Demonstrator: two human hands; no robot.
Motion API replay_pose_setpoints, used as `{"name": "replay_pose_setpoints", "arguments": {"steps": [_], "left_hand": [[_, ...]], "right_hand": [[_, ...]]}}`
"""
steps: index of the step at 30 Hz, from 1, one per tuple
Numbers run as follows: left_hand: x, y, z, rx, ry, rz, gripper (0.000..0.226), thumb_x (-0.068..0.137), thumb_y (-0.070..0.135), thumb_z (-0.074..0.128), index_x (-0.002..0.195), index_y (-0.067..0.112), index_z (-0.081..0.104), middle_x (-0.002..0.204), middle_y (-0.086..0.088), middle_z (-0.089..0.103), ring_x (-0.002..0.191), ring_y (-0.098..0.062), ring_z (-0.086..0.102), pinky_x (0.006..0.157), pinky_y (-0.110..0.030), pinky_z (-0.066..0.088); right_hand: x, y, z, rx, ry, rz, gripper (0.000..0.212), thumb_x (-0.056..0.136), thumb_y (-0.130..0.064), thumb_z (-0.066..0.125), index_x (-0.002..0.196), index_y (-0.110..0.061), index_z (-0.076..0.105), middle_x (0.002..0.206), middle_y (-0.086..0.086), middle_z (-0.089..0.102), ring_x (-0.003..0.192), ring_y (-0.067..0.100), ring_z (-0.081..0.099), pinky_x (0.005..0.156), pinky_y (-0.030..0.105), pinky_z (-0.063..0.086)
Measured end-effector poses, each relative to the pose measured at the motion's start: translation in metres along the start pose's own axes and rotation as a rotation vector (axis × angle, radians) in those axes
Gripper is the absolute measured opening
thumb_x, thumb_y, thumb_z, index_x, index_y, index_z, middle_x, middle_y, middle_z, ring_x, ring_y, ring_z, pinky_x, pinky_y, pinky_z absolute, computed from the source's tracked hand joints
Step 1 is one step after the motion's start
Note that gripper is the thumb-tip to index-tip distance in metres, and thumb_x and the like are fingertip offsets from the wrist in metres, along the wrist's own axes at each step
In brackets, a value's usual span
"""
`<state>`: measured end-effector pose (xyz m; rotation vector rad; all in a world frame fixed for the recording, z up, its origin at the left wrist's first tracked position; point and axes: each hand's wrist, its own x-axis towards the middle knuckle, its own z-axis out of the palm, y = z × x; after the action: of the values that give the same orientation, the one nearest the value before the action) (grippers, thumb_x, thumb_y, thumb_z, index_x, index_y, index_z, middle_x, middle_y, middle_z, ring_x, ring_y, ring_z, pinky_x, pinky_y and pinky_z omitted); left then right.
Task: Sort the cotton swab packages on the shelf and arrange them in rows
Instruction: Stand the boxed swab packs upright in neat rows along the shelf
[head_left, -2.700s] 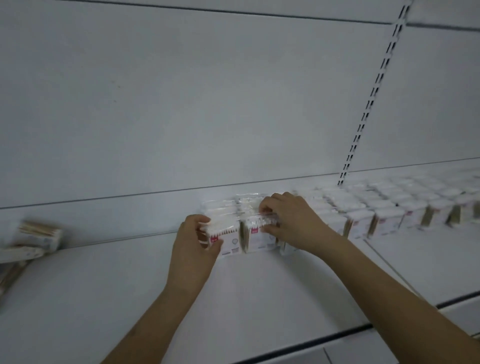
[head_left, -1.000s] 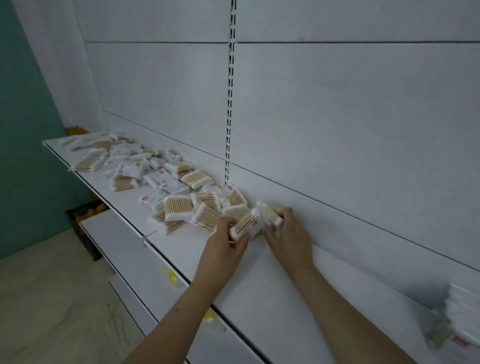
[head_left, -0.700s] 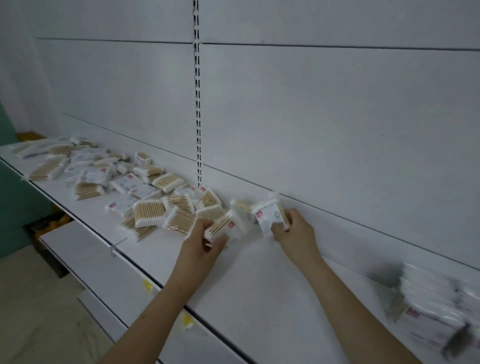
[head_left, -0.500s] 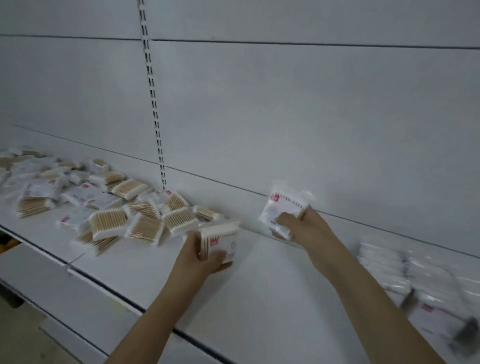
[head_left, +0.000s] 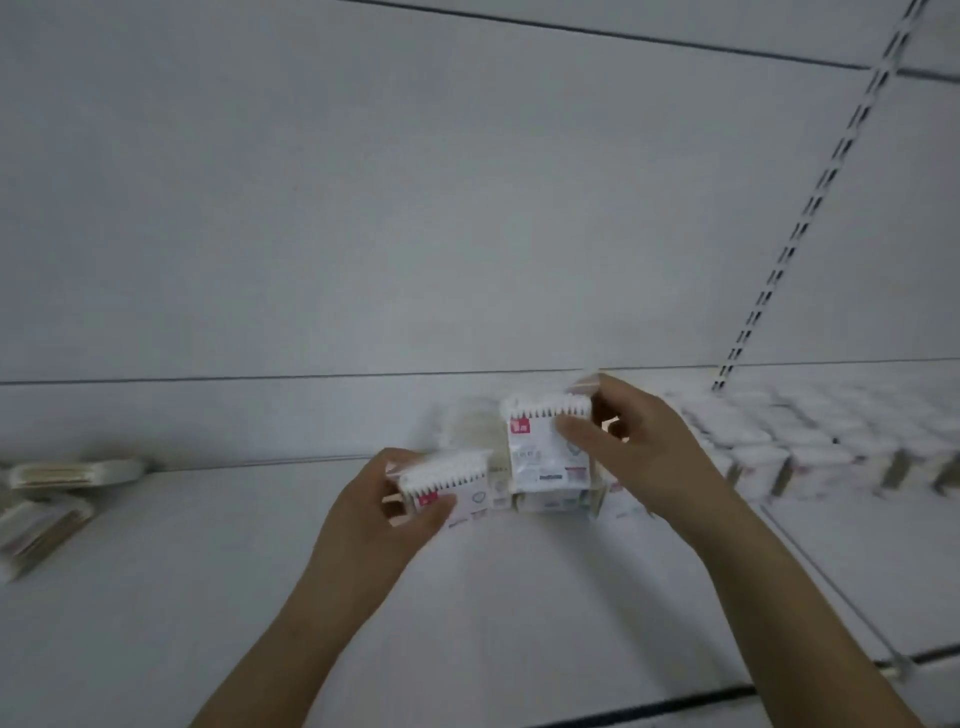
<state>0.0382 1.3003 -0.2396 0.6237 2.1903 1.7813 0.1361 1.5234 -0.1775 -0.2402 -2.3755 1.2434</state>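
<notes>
From the head view, the left hand (head_left: 374, 512) is pinching one cotton swab package (head_left: 449, 486) low over the shelf (head_left: 208, 597), just left of the arranged rows (head_left: 810, 452). The right hand (head_left: 639, 452) is gripping a second package (head_left: 545, 441) upright at the left end of those rows. Two or three loose packages (head_left: 57, 493), too blurred to count, are lying well left of the rows.
</notes>
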Motion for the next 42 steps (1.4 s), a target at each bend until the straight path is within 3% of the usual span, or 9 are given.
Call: {"name": "replay_pose_setpoints", "arguments": {"steps": [4, 7, 9, 12, 18, 24, 30, 36, 42], "left_hand": [[0.012, -0.008, 0.025, 0.115, 0.079, -0.013, 0.022, 0.078, 0.029, 0.08, 0.096, 0.023, 0.07, 0.092, -0.005, 0.07, 0.083, -0.021, 0.067, 0.073, -0.033, 0.054], [0.014, -0.016, 0.036, 0.172, 0.093, 0.011, 0.025, 0.078, 0.023, 0.081, 0.097, 0.027, 0.066, 0.084, 0.0, 0.067, 0.079, -0.01, 0.065, 0.07, -0.022, 0.052], [0.014, -0.02, 0.042, 0.204, 0.136, 0.034, 0.032, 0.077, 0.017, 0.082, 0.095, 0.03, 0.06, 0.084, 0.006, 0.066, 0.076, -0.002, 0.063, 0.068, -0.016, 0.05], [0.015, -0.022, 0.047, 0.196, 0.193, 0.029, 0.032, 0.078, 0.018, 0.081, 0.091, 0.026, 0.054, 0.082, 0.008, 0.065, 0.073, 0.002, 0.062, 0.063, -0.008, 0.046], [0.017, -0.026, 0.051, 0.212, 0.21, 0.008, 0.026, 0.081, 0.019, 0.079, 0.085, 0.019, 0.054, 0.079, 0.006, 0.063, 0.068, 0.004, 0.06, 0.061, -0.006, 0.043], [0.01, -0.028, 0.042, 0.186, 0.224, -0.026, 0.05, 0.076, 0.034, 0.081, 0.114, 0.03, 0.048, 0.102, 0.01, 0.059, 0.086, -0.004, 0.064, 0.067, -0.015, 0.052], [-0.028, -0.044, -0.003, 0.427, 0.39, 0.016, 0.039, 0.087, 0.046, 0.062, 0.122, 0.036, 0.05, 0.118, 0.028, 0.05, 0.109, 0.013, 0.05, 0.085, -0.002, 0.039], [-0.08, -0.068, -0.07, 0.688, 0.621, -0.028, 0.026, 0.093, 0.041, 0.056, 0.116, 0.029, 0.057, 0.117, 0.018, 0.051, 0.109, -0.002, 0.049, 0.089, -0.014, 0.036], [-0.112, -0.093, -0.139, 0.76, 0.794, -0.076, 0.024, 0.091, 0.028, 0.064, 0.115, 0.026, 0.061, 0.119, 0.01, 0.052, 0.112, -0.01, 0.045, 0.091, -0.019, 0.035]], "right_hand": [[-0.011, 0.026, -0.016, -0.113, -0.005, -0.004, 0.018, 0.086, -0.036, 0.072, 0.104, -0.037, 0.066, 0.09, -0.012, 0.066, 0.084, 0.006, 0.061, 0.076, 0.026, 0.049], [-0.017, 0.044, -0.016, -0.068, -0.017, 0.014, 0.02, 0.086, -0.026, 0.074, 0.103, -0.031, 0.065, 0.101, -0.009, 0.067, 0.098, 0.012, 0.063, 0.081, 0.026, 0.053], [-0.017, 0.059, -0.01, -0.214, 0.011, -0.003, 0.017, 0.085, -0.041, 0.071, 0.1, -0.036, 0.064, 0.1, -0.015, 0.066, 0.098, 0.007, 0.06, 0.081, 0.025, 0.051], [-0.015, 0.081, -0.004, -0.528, 0.029, -0.132, 0.041, 0.078, -0.068, 0.056, 0.099, -0.035, 0.067, 0.103, -0.026, 0.053, 0.096, 0.001, 0.043, 0.083, 0.03, 0.034], [-0.005, 0.091, -0.007, -0.639, -0.005, -0.261, 0.04, 0.081, -0.063, 0.055, 0.104, -0.031, 0.063, 0.112, -0.014, 0.05, 0.105, 0.01, 0.043, 0.088, 0.031, 0.029], [0.03, 0.036, 0.004, -0.495, -0.008, -0.404, 0.048, 0.089, -0.062, 0.05, 0.123, -0.028, 0.052, 0.127, -0.011, 0.045, 0.12, 0.01, 0.04, 0.102, 0.028, 0.026], [0.098, -0.063, 0.092, -0.401, -0.021, -0.624, 0.058, 0.097, -0.054, 0.046, 0.14, -0.016, 0.045, 0.14, 0.002, 0.047, 0.127, 0.019, 0.043, 0.105, 0.033, 0.032], [0.109, -0.137, 0.199, -0.225, -0.058, -0.72, 0.052, 0.099, -0.046, 0.047, 0.138, -0.012, 0.046, 0.139, 0.007, 0.048, 0.124, 0.024, 0.046, 0.097, 0.033, 0.036], [0.086, -0.132, 0.294, -0.226, -0.255, -0.703, 0.055, 0.096, -0.042, 0.055, 0.141, -0.014, 0.042, 0.141, 0.007, 0.042, 0.123, 0.027, 0.045, 0.094, 0.038, 0.042]]}}
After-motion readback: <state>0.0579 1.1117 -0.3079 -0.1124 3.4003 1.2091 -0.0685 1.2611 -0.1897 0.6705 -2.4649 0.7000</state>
